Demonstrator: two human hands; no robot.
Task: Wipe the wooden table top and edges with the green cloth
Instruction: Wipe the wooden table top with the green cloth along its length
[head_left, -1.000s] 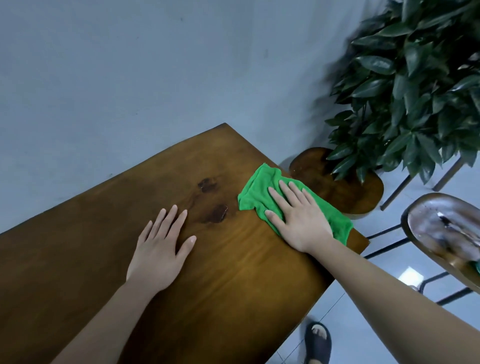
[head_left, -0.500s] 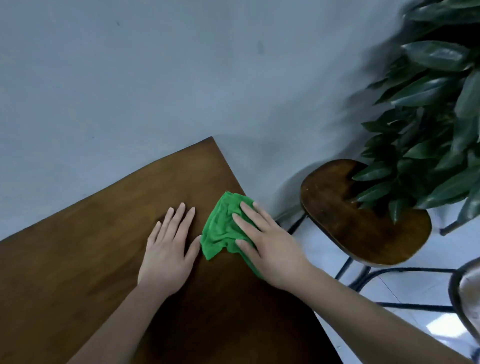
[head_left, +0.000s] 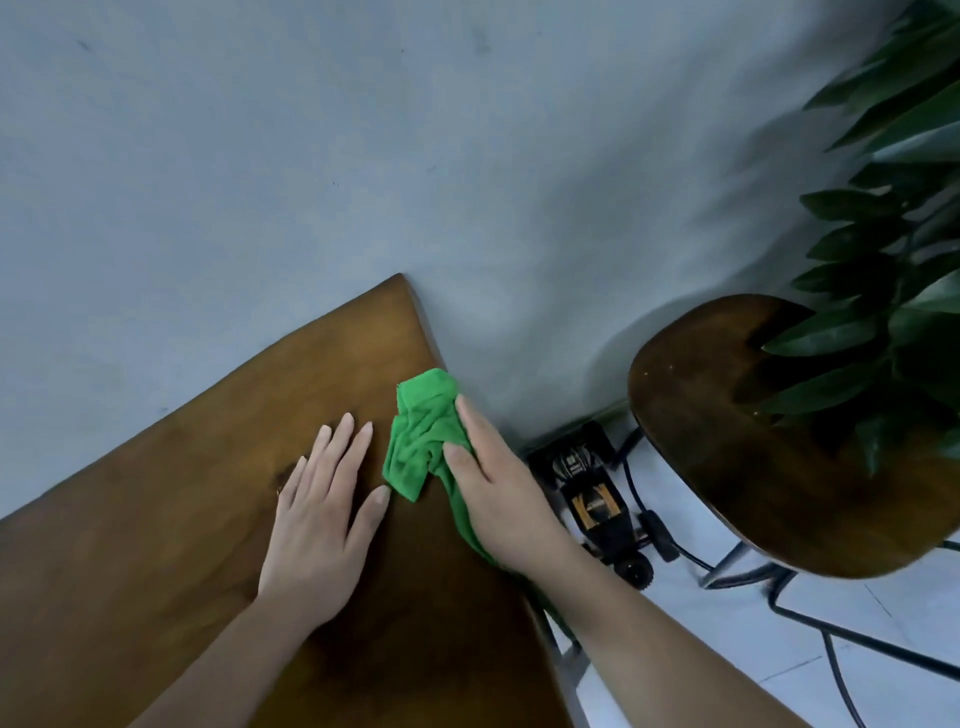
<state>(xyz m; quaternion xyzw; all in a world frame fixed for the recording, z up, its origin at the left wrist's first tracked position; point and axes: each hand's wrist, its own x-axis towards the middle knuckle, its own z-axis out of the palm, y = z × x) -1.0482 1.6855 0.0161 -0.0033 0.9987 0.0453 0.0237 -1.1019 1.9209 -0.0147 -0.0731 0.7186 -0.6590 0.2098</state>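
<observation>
A right hand (head_left: 498, 499) pressed a green cloth (head_left: 421, 436) against the wooden desk (head_left: 156, 519) edge, while the left hand (head_left: 322, 514) lay flat beside it.

Two hands are seen: a left hand (head_left: 317, 525) and a right hand (head_left: 498, 499). One green cloth (head_left: 423, 434) and one wooden counter (head_left: 197, 519) are counted. One wooden stool (head_left: 727, 447), one leafy plant (head_left: 898, 260) and what appears to be one black device (head_left: 592, 499), partly hidden, are counted on the floor.
</observation>
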